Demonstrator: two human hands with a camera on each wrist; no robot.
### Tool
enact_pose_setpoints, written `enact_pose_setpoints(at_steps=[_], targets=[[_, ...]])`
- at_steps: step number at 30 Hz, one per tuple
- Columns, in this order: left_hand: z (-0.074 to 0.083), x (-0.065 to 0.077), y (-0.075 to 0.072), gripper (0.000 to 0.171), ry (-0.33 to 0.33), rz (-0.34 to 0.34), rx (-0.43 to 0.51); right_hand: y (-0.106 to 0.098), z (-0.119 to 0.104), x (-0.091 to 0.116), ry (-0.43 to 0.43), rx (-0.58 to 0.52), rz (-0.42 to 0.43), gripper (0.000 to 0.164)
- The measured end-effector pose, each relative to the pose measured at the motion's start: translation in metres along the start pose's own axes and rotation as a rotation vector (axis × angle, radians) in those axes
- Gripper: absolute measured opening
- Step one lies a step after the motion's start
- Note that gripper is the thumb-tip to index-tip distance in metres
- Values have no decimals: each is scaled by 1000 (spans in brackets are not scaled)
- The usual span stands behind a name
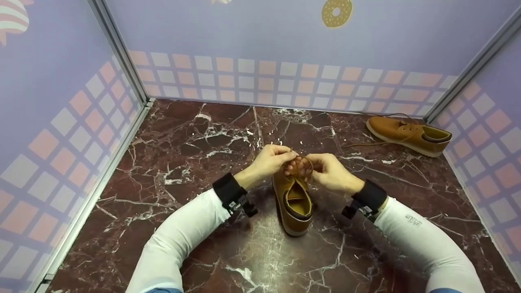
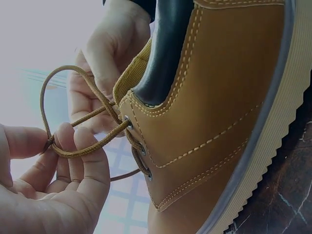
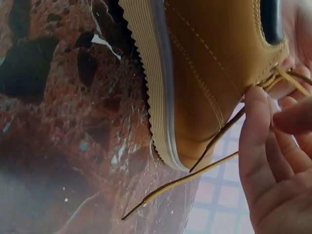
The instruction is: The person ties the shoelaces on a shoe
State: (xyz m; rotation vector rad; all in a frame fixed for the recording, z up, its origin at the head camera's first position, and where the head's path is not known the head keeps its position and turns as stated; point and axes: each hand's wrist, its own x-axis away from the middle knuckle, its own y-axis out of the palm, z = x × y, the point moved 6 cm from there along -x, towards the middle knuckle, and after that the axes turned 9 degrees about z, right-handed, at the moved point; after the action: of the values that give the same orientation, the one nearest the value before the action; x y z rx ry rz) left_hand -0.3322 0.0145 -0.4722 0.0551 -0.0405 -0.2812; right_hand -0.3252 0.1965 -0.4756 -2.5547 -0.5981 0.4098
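A tan leather shoe [image 1: 296,221] with a dark padded collar stands on the floor between both hands, its heel toward me. My left hand [image 1: 270,160] pinches a brown shoelace [image 2: 68,152] between thumb and forefinger over the front of the shoe. The lace curves in a loose loop beside the eyelets. On the other side, my right hand [image 1: 331,173] has its thumb and curled fingers on the lace. A free lace end [image 3: 163,189] trails out past those fingers. The hands hide part of the shoe's toe in the head view.
A matching tan shoe [image 1: 390,127] lies at the back right near the wall, its laces loose. Dark red marbled floor [image 1: 195,162] extends around the hands. Lilac panels with pink and white squares [image 1: 266,83] enclose the back and both sides.
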Motion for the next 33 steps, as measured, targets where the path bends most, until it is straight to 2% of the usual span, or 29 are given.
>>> enact_pose_setpoints(at_steps=[6, 9, 11, 13, 16, 18, 22, 25, 29, 33], targets=[[0, 1, 0, 25, 0, -11, 16, 8, 0, 0, -113, 45, -114, 31], [0, 1, 0, 25, 7, -11, 3, 11, -3, -1, -175, 54, -120, 27], [0, 2, 0, 25, 9, -11, 2, 10, -3, -2, -193, 56, -88, 23], [0, 2, -1, 25, 11, -13, 8, 8, -1, -2, -180, 56, -52, 17], [-2, 4, -1, 26, 1, -12, 31, 5, 3, -1, -111, 57, -3, 6], [-4, 5, -2, 25, -6, -6, 35, 3, 6, -1, -48, 36, 30, 11], [-8, 8, -4, 23, -26, 14, 40, -2, 9, -3, 38, -126, 105, 23], [-10, 9, -5, 22, -33, 28, 48, -4, 10, -3, 89, -333, 152, 25], [-10, 10, -5, 20, -40, 51, 57, -3, 14, -4, 198, -594, 229, 31], [-10, 9, -5, 16, -39, 92, 79, -2, 17, -6, 292, -743, 339, 36]])
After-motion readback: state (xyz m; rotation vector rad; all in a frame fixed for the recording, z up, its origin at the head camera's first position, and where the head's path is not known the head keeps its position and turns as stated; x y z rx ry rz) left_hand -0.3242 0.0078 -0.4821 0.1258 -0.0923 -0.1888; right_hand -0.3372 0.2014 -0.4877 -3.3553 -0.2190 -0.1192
